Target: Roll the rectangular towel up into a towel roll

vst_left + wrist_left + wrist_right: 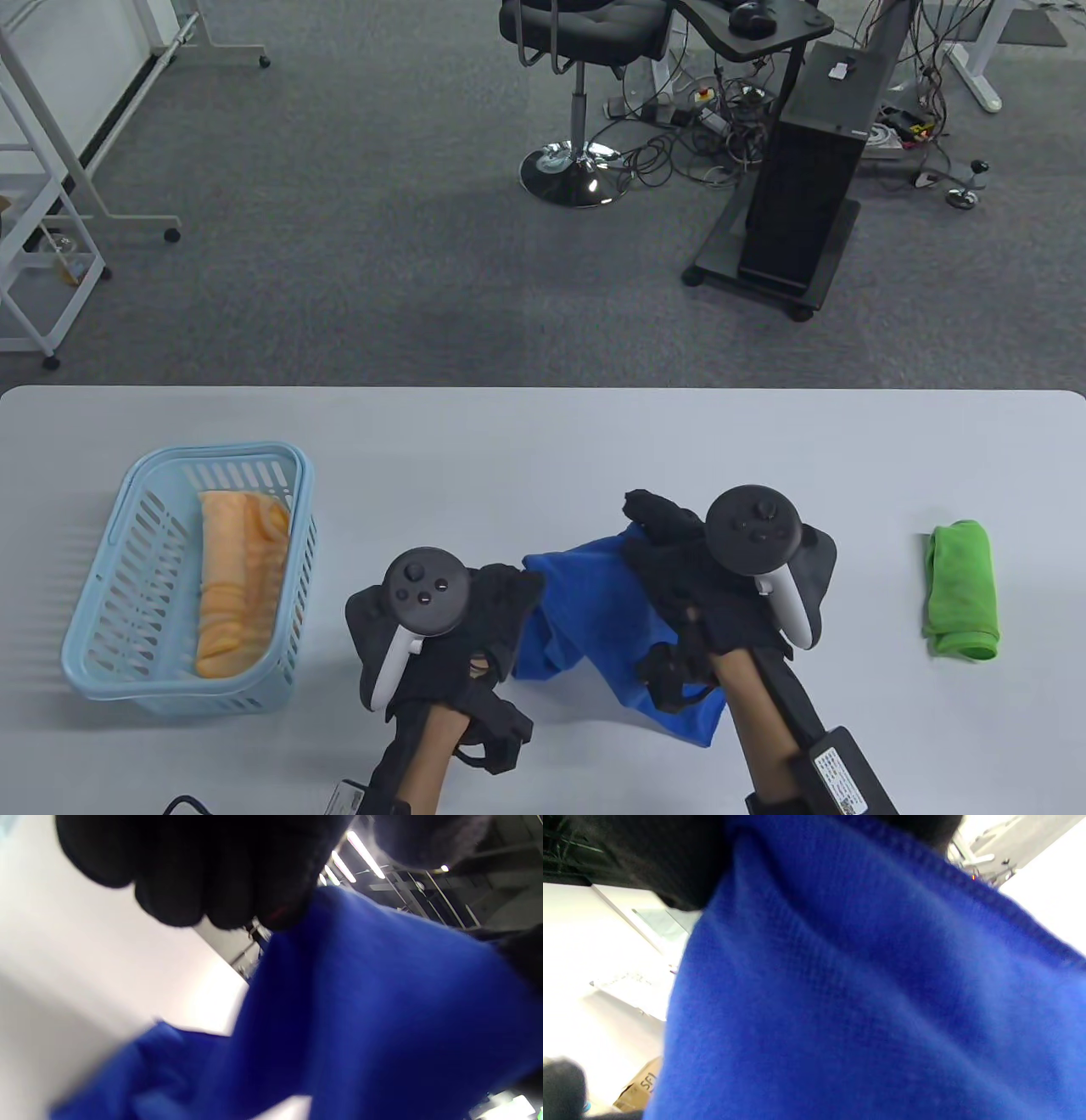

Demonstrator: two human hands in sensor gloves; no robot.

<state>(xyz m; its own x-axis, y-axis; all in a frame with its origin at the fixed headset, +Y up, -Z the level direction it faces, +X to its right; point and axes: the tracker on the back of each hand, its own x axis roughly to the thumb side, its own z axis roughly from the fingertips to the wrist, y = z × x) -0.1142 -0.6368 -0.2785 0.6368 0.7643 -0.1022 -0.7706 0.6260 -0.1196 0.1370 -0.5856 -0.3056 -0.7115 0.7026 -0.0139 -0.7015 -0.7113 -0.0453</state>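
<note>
Blue towel point(865, 993) fills the right wrist view, cloth draped right up against the lens, hem running across the top. Right hand point(721, 586) sits at about 5 o'clock on the table, fingers curled into that towel and lifting it; thumb not visible, so the exact pinch is unclear. Left hand point(450, 628) at about 6 o'clock, fingers point(203, 870) bunched and curled onto the towel's left edge, gripping it too. Towel hangs slack and crumpled between both hands, lower corner trailing on the white table point(543, 441), not flat, no roll started yet. Judgement: step in hand is spreading it out; best done by pulling the two held points apart to tension the cloth, laying it down square with a short edge toward the body, smoothing folds, then rolling tight from one end with even pressure so the ends stay flush. Further out: green rolled towel point(963, 590) at 3 o'clock, well apart from the hands; light blue basket point(136, 475) at 9 o'clock with an orange rolled towel point(237, 581) lying inside.
</note>
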